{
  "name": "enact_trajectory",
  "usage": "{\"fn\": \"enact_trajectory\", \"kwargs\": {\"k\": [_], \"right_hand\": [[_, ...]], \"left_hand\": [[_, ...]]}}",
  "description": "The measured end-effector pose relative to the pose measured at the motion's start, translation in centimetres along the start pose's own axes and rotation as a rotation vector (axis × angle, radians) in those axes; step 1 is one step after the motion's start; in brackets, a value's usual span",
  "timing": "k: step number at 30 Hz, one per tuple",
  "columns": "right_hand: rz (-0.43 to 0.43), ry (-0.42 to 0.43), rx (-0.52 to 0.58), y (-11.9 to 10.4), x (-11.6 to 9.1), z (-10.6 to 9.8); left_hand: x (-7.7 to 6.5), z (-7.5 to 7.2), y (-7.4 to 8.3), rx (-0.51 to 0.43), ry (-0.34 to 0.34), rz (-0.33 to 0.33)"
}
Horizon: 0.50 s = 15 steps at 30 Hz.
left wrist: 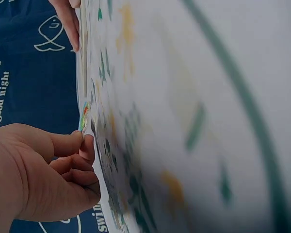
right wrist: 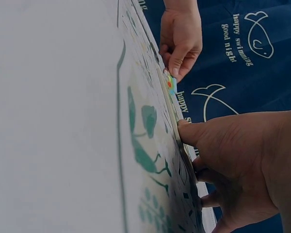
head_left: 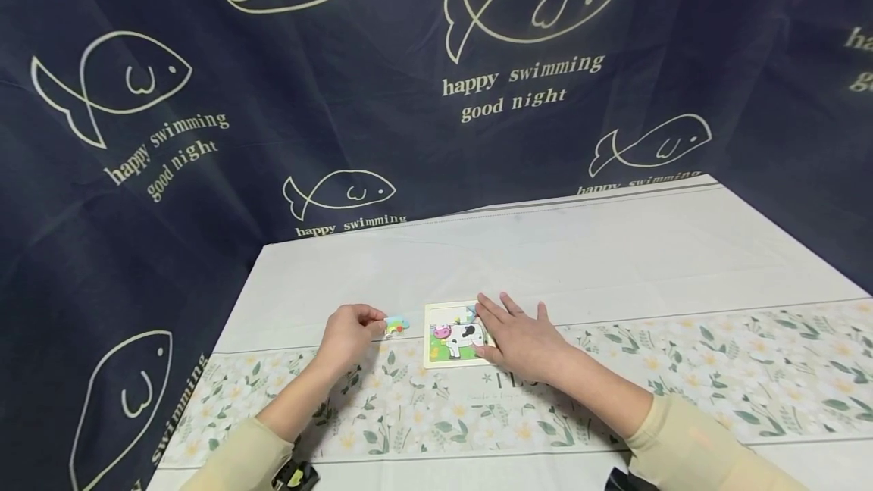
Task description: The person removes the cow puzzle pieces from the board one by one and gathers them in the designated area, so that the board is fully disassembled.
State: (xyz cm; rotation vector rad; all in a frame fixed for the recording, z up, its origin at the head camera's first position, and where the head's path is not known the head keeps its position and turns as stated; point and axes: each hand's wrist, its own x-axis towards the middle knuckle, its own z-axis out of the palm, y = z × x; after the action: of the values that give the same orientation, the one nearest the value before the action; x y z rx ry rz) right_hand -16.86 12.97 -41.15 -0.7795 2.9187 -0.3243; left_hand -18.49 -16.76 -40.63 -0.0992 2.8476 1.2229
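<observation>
Between thumb and fingers, my left hand (head_left: 351, 336) pinches a small puzzle piece (head_left: 396, 326) coloured blue, green and red. In the left wrist view the puzzle piece (left wrist: 85, 116) sticks out past the thumb tip, close over the tabletop. To its right lies a jigsaw puzzle (head_left: 443, 363) in a pale frame, showing a cow with a pink muzzle on green grass. A blank pale gap shows at its upper left. My right hand (head_left: 521, 336) rests with spread fingers over the puzzle's right side, hiding that part. The right wrist view shows its thumb at the frame's edge.
A white tablecloth (head_left: 477, 256) with a floral band (head_left: 736, 370) covers the table. Behind it hangs a dark blue curtain (head_left: 423, 127) printed with fish and lettering. Dark straps show by both sleeves at the bottom of the head view.
</observation>
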Motion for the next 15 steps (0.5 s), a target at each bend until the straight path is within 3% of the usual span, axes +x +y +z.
{"fn": "enact_trajectory", "kwargs": {"k": [15], "right_hand": [[-0.001,0.002,-0.005,0.0,0.1,0.0]], "left_hand": [[-0.7,-2.0,-1.7,0.072,0.037,-0.007]]}}
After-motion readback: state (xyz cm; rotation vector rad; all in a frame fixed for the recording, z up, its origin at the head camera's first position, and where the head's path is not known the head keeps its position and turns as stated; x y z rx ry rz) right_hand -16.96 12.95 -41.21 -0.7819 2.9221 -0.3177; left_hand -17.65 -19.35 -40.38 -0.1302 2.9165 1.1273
